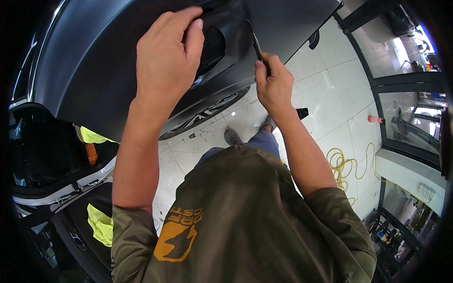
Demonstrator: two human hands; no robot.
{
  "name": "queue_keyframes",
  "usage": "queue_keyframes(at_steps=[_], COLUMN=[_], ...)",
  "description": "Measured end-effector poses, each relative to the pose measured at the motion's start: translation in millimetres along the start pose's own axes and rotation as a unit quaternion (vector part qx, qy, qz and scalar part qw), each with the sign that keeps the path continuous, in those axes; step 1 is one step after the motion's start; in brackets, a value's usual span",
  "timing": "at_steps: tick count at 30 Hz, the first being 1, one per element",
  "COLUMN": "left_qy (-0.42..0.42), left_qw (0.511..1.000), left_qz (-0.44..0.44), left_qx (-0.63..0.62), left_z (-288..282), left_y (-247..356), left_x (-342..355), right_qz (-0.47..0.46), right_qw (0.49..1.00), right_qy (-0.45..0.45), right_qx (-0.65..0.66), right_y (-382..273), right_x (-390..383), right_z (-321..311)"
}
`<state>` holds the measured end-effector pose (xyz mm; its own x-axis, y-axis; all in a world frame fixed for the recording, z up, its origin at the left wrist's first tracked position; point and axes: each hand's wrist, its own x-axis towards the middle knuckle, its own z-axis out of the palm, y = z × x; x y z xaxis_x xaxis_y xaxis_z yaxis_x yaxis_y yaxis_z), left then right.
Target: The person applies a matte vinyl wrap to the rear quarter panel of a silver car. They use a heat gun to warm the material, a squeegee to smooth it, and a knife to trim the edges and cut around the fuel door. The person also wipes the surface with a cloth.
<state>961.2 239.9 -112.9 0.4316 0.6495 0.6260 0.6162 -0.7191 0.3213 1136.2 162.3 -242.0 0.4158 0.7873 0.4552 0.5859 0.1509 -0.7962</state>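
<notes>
My right hand [274, 81] is closed around a slim craft knife [256, 43], its narrow metal end pointing up along the dark grey car body panel [283, 26]. Left of it, my left hand [165, 52] is at the panel, with thumb and forefinger bent toward each other. Whatever lies between those fingertips is too small to make out. Close to my left thumb, a black recess [213, 47] opens in the panel. The surface between the recess and the knife looks creased.
Below the panel sits a wheel [207, 112]. An open car door [78, 231] stands at the left, with a yellow cloth [100, 224] on it. A yellow hose [342, 162] lies coiled on the tiled floor [330, 94]. Dark-framed glass doors [408, 78] line the right.
</notes>
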Motion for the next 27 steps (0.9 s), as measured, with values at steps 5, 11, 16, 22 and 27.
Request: queue_keyframes(at_steps=[5, 11, 16, 22, 27], left_qy=[-0.061, -0.13, -0.127, -0.142, -0.171], left_qw=[0.997, 0.989, 0.99, 0.987, 0.979], left_qz=[-0.04, -0.01, -0.056, -0.072, -0.112], left_qx=[-0.035, 0.074, 0.011, -0.008, -0.011], left_z=[1, 21, 22, 21, 18], left_y=[11, 9, 5, 2, 5], left_x=[-31, -59, -58, -55, -50], right_qz=[-0.013, -0.009, 0.004, 0.018, 0.016], right_qw=[1.0, 1.0, 1.0, 1.0, 1.0], right_qy=[0.015, 0.007, 0.01, 0.005, -0.005], right_qx=[0.001, -0.016, -0.011, -0.006, -0.011], right_y=[3, -1, 0, 2, 13], right_x=[-2, -2, -7, -12, -17], right_z=[4, 0, 1, 2, 3])
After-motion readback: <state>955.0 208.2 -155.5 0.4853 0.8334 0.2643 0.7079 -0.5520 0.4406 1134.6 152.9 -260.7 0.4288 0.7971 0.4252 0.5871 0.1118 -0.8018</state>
